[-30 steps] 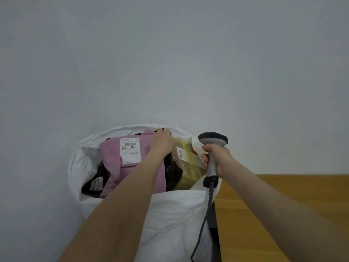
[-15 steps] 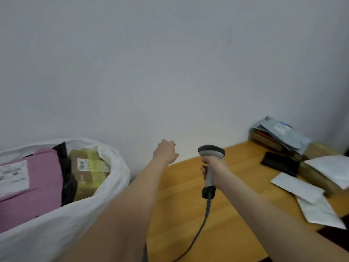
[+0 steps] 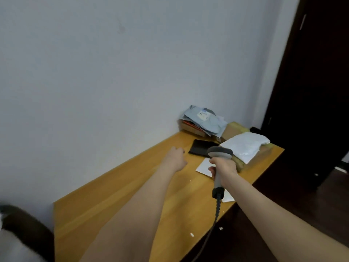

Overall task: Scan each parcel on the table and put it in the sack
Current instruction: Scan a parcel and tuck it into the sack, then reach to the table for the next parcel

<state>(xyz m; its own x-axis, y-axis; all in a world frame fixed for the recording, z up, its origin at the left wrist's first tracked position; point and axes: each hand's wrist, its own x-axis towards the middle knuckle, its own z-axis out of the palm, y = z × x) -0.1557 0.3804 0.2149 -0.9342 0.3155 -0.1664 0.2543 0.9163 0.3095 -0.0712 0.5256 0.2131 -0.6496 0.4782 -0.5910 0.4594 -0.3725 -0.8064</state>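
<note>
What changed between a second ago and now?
The left hand left the pink parcel in the sack and swung right, now empty above the table near the black parcel. The view turned with it, leaving the sack at the lower left edge. The right hand still grips the scanner.

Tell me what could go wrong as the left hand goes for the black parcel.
The black parcel shows no label on top, so the left hand may need to flip it before scanning. The scanner in the right hand trails its cable over the table edge, near a white envelope; it might drag that off.
</note>
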